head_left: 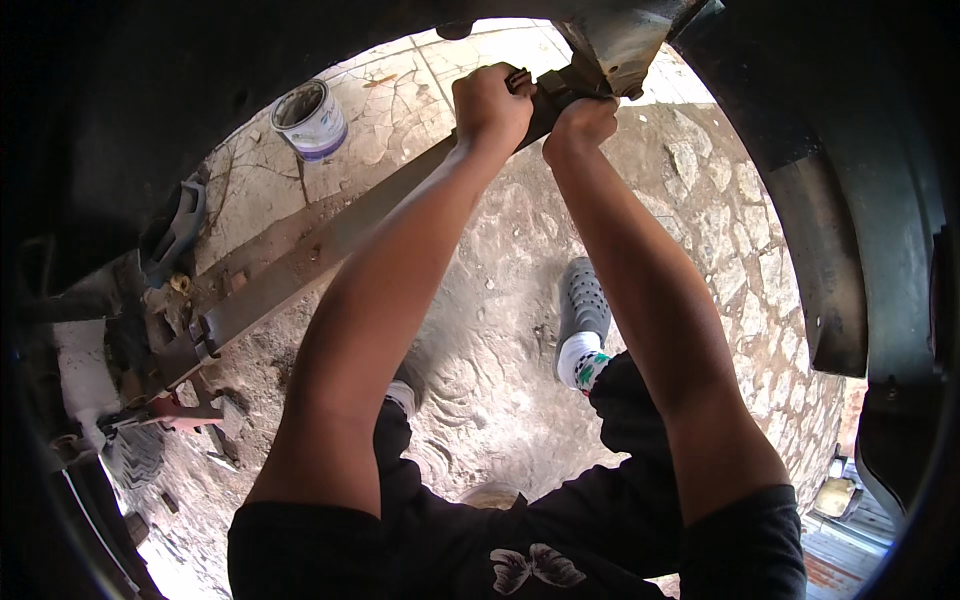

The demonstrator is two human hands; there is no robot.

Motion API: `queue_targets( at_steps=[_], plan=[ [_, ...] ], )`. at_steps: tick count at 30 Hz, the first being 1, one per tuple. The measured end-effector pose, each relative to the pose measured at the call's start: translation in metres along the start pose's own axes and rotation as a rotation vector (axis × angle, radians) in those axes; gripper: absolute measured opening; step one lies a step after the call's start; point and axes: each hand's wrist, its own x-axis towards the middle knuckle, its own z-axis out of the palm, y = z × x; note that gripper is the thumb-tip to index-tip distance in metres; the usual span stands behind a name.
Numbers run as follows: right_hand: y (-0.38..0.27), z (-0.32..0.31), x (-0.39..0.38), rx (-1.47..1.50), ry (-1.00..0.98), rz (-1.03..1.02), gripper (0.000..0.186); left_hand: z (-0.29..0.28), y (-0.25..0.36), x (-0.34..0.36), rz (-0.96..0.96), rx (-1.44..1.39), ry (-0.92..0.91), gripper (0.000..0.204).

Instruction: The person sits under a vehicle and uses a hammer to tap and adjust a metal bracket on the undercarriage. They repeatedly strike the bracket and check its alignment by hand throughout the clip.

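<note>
Left hand: the left hand (492, 108) is curled into a fist at the upper end of the beam, fingers closed on a small dark piece (518, 82) that shows beside the thumb.
Right hand: the right hand (582, 124) is bent inward just beside the left, at the beam's upper end and directly below a metal bracket (625, 50); fingers curled, tips hidden, so I cannot tell what they grip.
Beam: the long metal beam (335, 240) slants from dark parts at its lower left end up to both hands; the left forearm covers some of its near edge.
Can: an open white can with a purple band (312, 122) stands on the tiled floor (400, 85), toward the left end of its visible part, well apart from the hands.
Footing: a grey perforated clog (585, 297) and patterned sock (582, 361) rest on the rough ground (510, 235), on the near side of the tiled floor's edge.
Surround: dark curved panels (835, 270) frame the work.
</note>
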Motion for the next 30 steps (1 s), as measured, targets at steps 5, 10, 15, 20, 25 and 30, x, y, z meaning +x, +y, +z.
queue_targets(
  at_steps=[5, 10, 15, 20, 25, 30],
  plan=[
    [-0.003, -0.006, 0.002, 0.154, -0.116, -0.031, 0.074, -0.007, 0.005, -0.014, -0.006, 0.004, -0.136, 0.017],
    [0.000, 0.001, 0.005, -0.036, -0.007, -0.017, 0.075, 0.000, 0.006, 0.006, -0.050, 0.000, -0.025, 0.014],
    [0.000, -0.003, 0.009, -0.041, 0.024, -0.011, 0.077, -0.008, 0.013, -0.003, -0.094, 0.103, -0.163, 0.016],
    [0.007, 0.002, 0.016, -0.177, 0.048, -0.034, 0.078, -0.020, -0.004, -0.009, -0.082, 0.009, -0.174, 0.017],
    [0.004, 0.003, 0.010, -0.154, 0.091, -0.011, 0.080, -0.010, 0.011, 0.008, -0.168, 0.053, -0.100, 0.018],
    [0.002, 0.000, 0.011, -0.113, 0.066, -0.032, 0.082, -0.022, -0.002, -0.013, -0.149, 0.089, -0.187, 0.024]
  ],
)
